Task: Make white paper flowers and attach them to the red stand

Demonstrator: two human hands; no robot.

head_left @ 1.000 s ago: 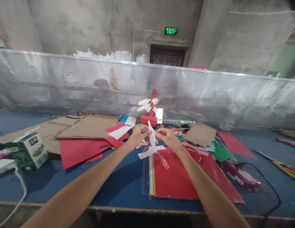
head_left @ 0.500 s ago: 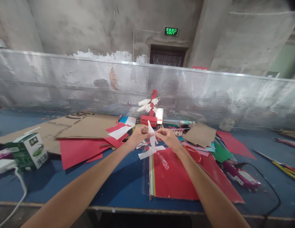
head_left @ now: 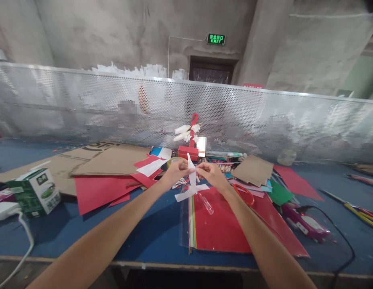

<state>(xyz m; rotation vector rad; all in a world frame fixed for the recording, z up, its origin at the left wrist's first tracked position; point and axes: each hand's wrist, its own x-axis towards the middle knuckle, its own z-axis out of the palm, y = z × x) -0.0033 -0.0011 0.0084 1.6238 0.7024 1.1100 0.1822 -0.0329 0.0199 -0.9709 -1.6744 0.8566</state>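
My left hand [head_left: 173, 171] and my right hand [head_left: 211, 172] meet over the blue table [head_left: 150, 237], both pinched on a white paper piece [head_left: 191, 181] held upright between them. Its lower flaps stick out to the left and right. Just below lie a clear glue stick [head_left: 206, 202] and a plastic-wrapped pack of coloured paper with a red sheet on top [head_left: 219, 228]. Red-handled scissors [head_left: 246, 193] rest beside my right wrist.
Cardboard sheets [head_left: 108, 160] and red paper [head_left: 99, 190] lie at the left, a green box [head_left: 36, 192] and white cable further left. A purple glue gun [head_left: 303, 222] with black cord sits right. A red stand with white paper buds [head_left: 189, 138] stands before the perforated metal screen [head_left: 264, 116].
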